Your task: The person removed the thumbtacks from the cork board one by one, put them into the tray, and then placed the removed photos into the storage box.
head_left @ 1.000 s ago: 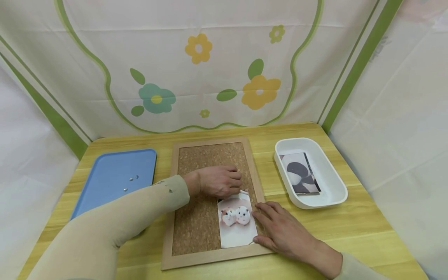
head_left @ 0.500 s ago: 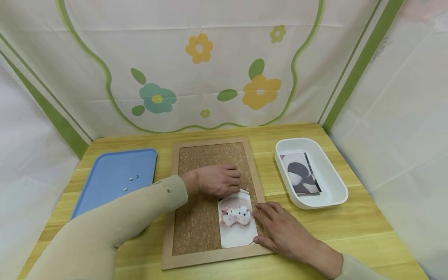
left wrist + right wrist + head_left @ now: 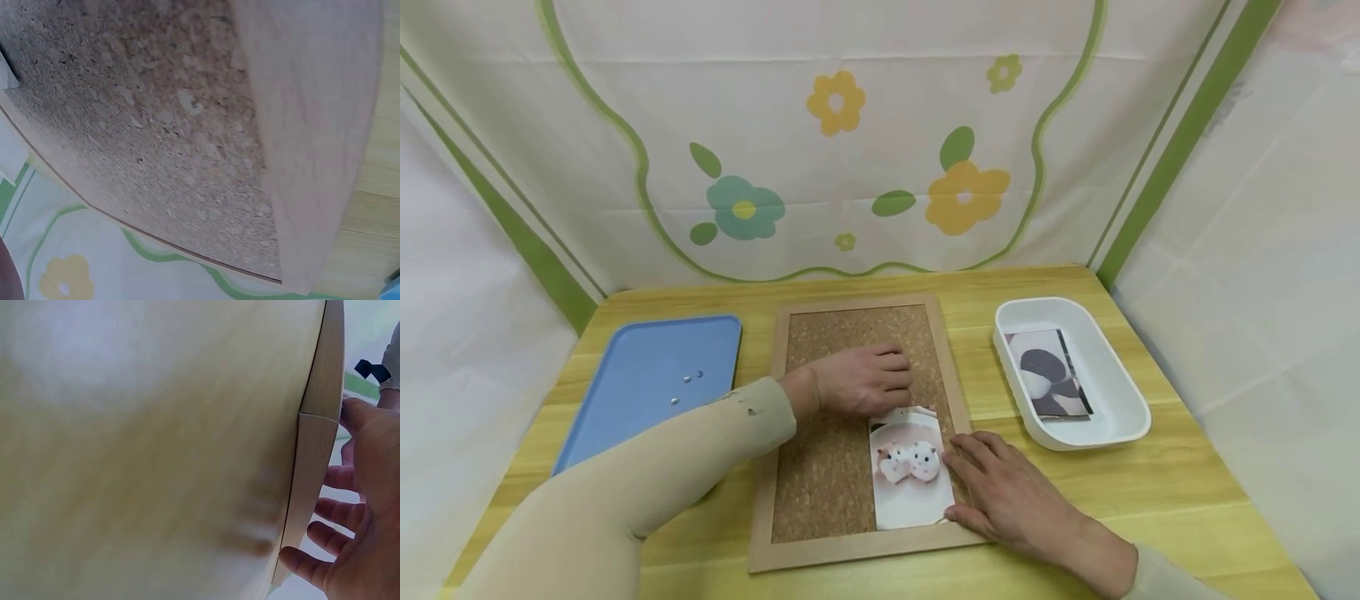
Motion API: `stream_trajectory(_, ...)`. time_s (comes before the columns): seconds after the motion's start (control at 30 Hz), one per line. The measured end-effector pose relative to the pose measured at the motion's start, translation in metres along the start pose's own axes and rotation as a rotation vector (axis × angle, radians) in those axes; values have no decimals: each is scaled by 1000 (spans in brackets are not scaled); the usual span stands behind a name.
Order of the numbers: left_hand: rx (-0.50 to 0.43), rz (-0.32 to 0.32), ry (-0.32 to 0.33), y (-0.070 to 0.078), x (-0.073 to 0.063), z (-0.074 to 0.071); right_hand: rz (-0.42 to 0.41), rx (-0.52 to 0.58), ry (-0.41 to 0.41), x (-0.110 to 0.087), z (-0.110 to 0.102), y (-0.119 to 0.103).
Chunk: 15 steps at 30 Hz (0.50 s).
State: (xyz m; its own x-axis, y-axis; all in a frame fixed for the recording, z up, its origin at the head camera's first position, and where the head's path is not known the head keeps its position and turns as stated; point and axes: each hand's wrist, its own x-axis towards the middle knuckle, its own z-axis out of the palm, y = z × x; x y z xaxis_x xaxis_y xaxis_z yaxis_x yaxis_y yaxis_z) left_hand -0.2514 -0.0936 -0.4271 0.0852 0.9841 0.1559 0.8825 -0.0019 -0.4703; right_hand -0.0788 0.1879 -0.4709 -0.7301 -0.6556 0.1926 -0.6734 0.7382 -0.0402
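A framed cork board (image 3: pixel 827 492) lies on the table. On its lower right part lies a photo (image 3: pixel 912 492) of two white, toy-like animals. My left hand (image 3: pixel 861 381) is over the cork at the photo's top edge, fingers curled and pointing down; its fingertips and anything between them are hidden. The left wrist view shows bare cork and the wooden frame (image 3: pixel 312 125). My right hand (image 3: pixel 1011 496) rests on the frame's right side, its thumb at the photo's lower right corner. In the right wrist view its extended fingers (image 3: pixel 340 512) lie over the frame edge.
To the left is a blue tray (image 3: pixel 662 358) with three small silver pieces (image 3: pixel 687 379), partly behind my left sleeve. On the right a white bin (image 3: pixel 1116 383) contains a dark-and-white picture (image 3: pixel 1047 375). A flowered cloth (image 3: pixel 880 150) hangs behind the table.
My left hand has shifted slightly up and away from the photo, showing more of its top edge. The head view has tilted a little. My right hand stays on the frame.
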Motion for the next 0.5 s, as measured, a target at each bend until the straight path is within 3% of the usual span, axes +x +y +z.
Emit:
stream_trajectory(0.23,28,-39,-8,-1,-6,-6,-26,-19,20,1,-2,2)
stream_trajectory(0.5,27,-101,38,-1,-20,-12,-27,-15,10,1,-4,5)
